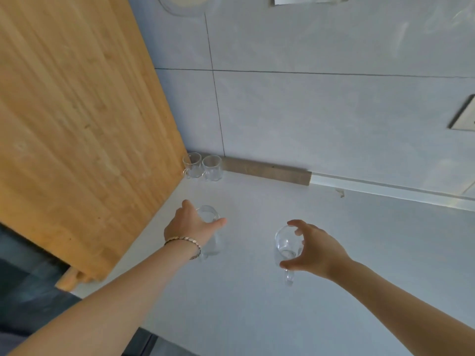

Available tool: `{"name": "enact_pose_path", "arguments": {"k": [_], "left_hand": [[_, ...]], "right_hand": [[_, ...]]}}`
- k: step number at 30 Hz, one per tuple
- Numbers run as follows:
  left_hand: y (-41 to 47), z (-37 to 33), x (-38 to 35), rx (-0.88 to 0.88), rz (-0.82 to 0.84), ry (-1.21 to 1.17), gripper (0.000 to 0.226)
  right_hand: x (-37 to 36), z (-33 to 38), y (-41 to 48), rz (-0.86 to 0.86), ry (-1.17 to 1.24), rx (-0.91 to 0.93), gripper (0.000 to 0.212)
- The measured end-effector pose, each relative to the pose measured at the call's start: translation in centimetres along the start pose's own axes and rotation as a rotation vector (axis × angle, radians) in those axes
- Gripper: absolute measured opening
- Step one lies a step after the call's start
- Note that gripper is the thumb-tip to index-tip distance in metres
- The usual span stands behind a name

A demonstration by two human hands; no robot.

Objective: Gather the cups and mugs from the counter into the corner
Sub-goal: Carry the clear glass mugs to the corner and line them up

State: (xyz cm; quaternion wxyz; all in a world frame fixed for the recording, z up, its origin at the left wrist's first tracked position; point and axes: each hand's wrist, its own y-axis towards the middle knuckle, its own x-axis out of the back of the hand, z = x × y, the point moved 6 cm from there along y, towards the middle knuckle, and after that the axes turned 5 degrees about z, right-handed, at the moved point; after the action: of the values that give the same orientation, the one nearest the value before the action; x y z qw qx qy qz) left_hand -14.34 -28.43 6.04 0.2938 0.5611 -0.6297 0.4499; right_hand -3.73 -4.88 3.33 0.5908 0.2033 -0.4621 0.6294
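Left hand (190, 224) hides much of its mug (211, 216).

Wooden panel (77, 124) walling off the left, tiled wall (308, 111) closing the far side, pair of corner mugs (212, 167) side by side in the far-left corner, bare surface (257, 317) open to their right, left mug (208, 214) and right mug (285, 242) in the middle, clear gap between them.

A wooden board (77, 111) stands at the left; a brown strip (267, 173) runs along the foot of the tiled wall (334, 111), with a socket plate (464, 116) far right.
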Motion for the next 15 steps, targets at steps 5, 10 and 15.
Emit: {"name": "enact_pose_path", "arguments": {"k": [5, 10, 15], "left_hand": [[8.3, -2.1, -0.3, 0.015, 0.000, 0.005, 0.083], [16.0, -3.9, -2.2, 0.010, 0.036, 0.031, 0.086], [21.5, -5.6, -5.2, -0.015, 0.111, 0.092, 0.087]], "right_hand": [[0.1, 0.8, 7.0, -0.005, 0.034, -0.019, 0.093], [-0.5, 1.4, 12.9, 0.014, 0.059, -0.053, 0.094], [-1.4, 1.6, 16.3, 0.017, 0.098, -0.136, 0.092]]}}
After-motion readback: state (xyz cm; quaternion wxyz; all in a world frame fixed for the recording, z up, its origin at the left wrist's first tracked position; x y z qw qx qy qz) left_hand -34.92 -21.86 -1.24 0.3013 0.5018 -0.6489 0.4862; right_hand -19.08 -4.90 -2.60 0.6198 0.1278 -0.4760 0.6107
